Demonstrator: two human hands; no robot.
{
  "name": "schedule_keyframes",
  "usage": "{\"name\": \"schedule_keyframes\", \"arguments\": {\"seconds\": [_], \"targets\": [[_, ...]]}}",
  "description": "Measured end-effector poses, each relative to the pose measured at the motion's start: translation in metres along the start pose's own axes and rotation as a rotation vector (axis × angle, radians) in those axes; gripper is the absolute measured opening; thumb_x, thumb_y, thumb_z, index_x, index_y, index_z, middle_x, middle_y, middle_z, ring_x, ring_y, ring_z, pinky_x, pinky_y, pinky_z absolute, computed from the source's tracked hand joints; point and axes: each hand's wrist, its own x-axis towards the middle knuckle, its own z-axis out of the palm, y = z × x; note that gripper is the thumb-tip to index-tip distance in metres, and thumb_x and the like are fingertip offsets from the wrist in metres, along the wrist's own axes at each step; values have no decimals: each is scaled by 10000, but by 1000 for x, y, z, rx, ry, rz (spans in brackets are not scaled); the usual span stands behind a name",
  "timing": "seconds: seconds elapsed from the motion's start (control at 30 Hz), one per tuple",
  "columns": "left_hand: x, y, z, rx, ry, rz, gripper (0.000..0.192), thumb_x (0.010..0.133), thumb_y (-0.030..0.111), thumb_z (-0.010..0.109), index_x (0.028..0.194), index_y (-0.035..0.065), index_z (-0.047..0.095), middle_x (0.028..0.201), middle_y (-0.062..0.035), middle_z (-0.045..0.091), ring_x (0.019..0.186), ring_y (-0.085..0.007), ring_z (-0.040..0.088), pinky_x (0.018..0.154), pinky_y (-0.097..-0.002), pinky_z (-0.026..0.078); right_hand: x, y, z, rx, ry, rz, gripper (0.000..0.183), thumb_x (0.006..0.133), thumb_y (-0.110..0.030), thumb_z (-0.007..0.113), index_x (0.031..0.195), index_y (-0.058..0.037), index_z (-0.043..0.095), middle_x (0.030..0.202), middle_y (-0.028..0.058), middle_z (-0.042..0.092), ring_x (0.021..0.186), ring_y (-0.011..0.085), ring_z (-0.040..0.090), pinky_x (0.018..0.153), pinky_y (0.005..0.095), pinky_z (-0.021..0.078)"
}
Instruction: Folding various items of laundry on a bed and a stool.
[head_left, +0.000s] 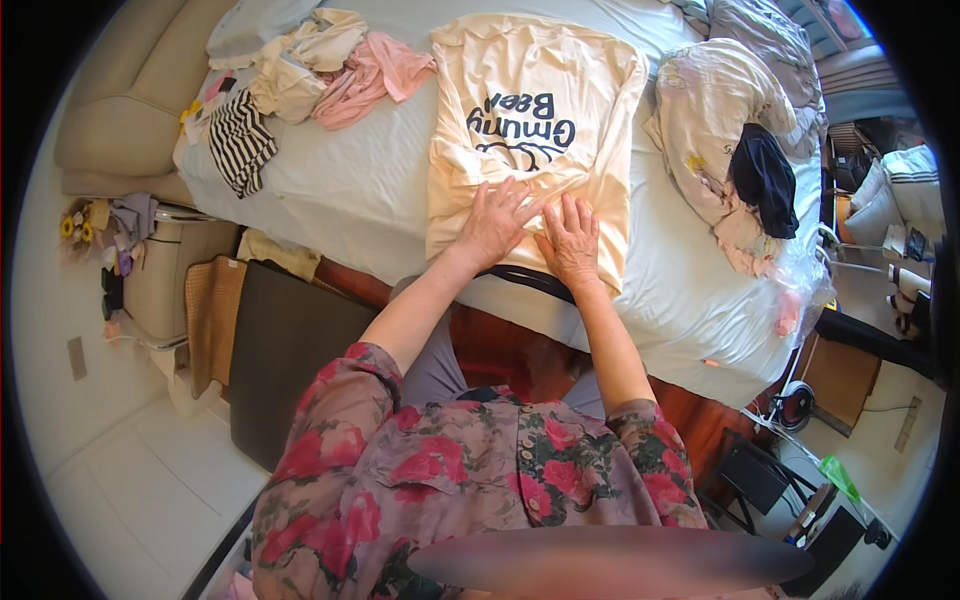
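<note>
A cream shirt with dark printed lettering and a drawing lies on the bed, its sides folded inward into a long panel. Its print appears upside down from where I am. My left hand rests palm down on the near part of the fabric, fingers spread. Beside it, my right hand also presses flat, fingers slightly apart. Wrinkles bunch in the cloth just beyond my fingertips. A dark band shows at the shirt's near end, close to the bed's front edge. Both palms hide the cloth under them.
Left on the pale bed sheet are a pink garment, a beige garment and a striped garment. To the right lie a patterned cream garment, a black cloth and a clear plastic bag. A dark panel stands near-left.
</note>
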Motion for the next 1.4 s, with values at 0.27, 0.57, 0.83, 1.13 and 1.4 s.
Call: {"name": "schedule_keyframes", "arguments": {"seconds": [0.27,0.57,0.83,1.13,1.4], "targets": [[-76,-43,-4,-190,209,-804,455,748,230,678,1160,92,543,1079,-117,583,1008,-298,549,841,-384,439,-59,50,-27,225,338,700,482,760,-273,678,1143,-10,548,1035,169,606,979,350,553,845,422,431],[-95,-47,37,-552,110,-1053,357,735,269,674,950,-7,602,881,-191,657,822,-333,637,723,-402,489,-74,50,-2,313,8,738,357,761,-285,634,999,-24,584,829,255,628,819,419,605,729,447,472],[-161,19,-3,-536,-144,-942,449,776,280,665,1084,-28,552,918,-201,652,857,-331,642,766,-398,493,-159,70,-32,696,-9,808,271,744,-150,604,950,26,600,820,199,643,764,356,609,736,406,475],[-114,-39,-23,-33,-59,-318,483,763,110,626,1223,180,493,1213,-92,553,905,-287,623,743,-368,521,-54,14,-77,325,63,298,506,710,-155,733,1158,-29,532,1052,154,560,1012,326,520,878,405,429],[-51,-81,-40,-351,-288,-107,159,805,197,586,955,142,586,919,-49,641,789,-283,617,609,-392,492,-5,-46,-9,251,-123,-91,287,748,-207,680,990,-82,590,946,113,598,905,302,539,782,420,430]]}}
